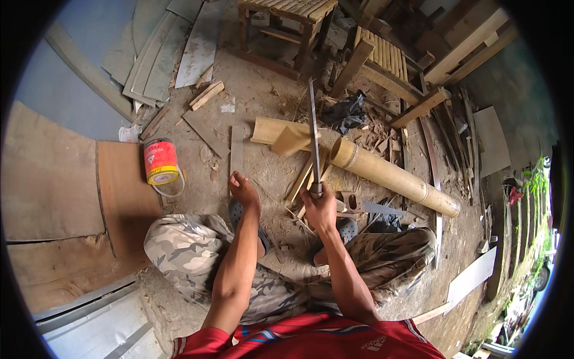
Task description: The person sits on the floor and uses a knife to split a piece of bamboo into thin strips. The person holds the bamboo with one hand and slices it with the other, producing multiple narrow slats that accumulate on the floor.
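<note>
My right hand (pixel 320 209) grips the handle of a long straight blade (pixel 313 128) that points away from me, up over the ground. The blade crosses split bamboo pieces (pixel 281 134) and thin bamboo strips (pixel 305 176) lying in front of my feet. My left hand (pixel 243 190) hovers low over the dirt with loosely curled fingers and nothing in it, just left of the strips. A thick bamboo pole (pixel 391 176) lies to the right of the blade. I am crouched, knees in camouflage trousers either side of my arms.
A red and yellow can (pixel 160 160) stands on the left beside plywood sheets (pixel 54 179). A handsaw (pixel 368 206) lies by my right foot. Wooden stools (pixel 287 27), planks (pixel 466 45) and scrap boards (pixel 206 134) crowd the far ground.
</note>
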`<control>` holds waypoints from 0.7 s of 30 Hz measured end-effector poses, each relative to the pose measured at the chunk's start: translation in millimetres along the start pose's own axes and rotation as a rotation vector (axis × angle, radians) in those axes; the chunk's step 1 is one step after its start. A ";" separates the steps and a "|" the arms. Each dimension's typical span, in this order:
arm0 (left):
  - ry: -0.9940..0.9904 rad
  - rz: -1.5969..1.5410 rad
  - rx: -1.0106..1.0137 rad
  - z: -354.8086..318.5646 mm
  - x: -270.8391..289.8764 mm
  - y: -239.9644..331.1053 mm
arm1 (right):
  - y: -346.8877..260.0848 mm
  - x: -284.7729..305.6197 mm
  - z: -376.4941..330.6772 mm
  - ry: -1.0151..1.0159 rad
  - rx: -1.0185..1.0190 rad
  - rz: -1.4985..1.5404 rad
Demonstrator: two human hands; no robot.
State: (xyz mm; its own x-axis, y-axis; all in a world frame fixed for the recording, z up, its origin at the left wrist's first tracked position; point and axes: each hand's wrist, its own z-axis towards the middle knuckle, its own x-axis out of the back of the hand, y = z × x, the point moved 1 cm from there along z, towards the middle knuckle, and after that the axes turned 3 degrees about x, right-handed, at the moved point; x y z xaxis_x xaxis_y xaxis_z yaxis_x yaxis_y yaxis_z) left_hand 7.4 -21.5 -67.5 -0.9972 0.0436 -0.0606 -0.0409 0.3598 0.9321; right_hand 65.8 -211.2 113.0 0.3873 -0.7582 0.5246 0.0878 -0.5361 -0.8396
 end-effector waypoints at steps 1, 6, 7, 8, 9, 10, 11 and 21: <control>-0.011 0.023 -0.028 -0.6 3.9 -1.2 | -16.2 5.3 -4.6 0.021 0.001 0.034; -0.021 0.040 -0.020 2.9 6.9 1.1 | 17.2 -22.2 -15.7 0.029 -0.004 0.142; -0.025 0.062 -0.012 -4.0 -3.8 2.2 | 66.1 -39.7 -14.2 0.028 0.009 0.022; -0.046 0.091 0.007 -19.6 -12.9 -1.2 | 118.8 -50.7 -9.2 0.008 -0.065 -0.115; -0.014 0.035 0.036 -16.9 -6.1 1.0 | 102.7 -56.2 -14.2 -0.071 -0.077 -0.151; 0.003 0.051 0.004 -5.6 -3.0 6.5 | 77.7 -59.8 -14.3 -0.149 -0.070 -0.184; 0.007 0.073 -0.003 -9.5 -1.1 3.0 | 74.9 -58.2 -13.8 -0.145 -0.042 -0.192; 0.004 0.057 0.075 6.0 17.5 -12.2 | -21.4 -9.2 -23.1 -0.007 0.003 0.091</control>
State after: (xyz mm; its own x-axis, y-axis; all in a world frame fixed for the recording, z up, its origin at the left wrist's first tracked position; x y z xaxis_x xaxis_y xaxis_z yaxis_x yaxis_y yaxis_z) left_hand -9.2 -19.6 -82.1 -0.9980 0.0623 -0.0068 0.0204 0.4255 0.9047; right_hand 39.2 -201.3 129.4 0.4004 -0.8012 0.4448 0.0543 -0.4638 -0.8843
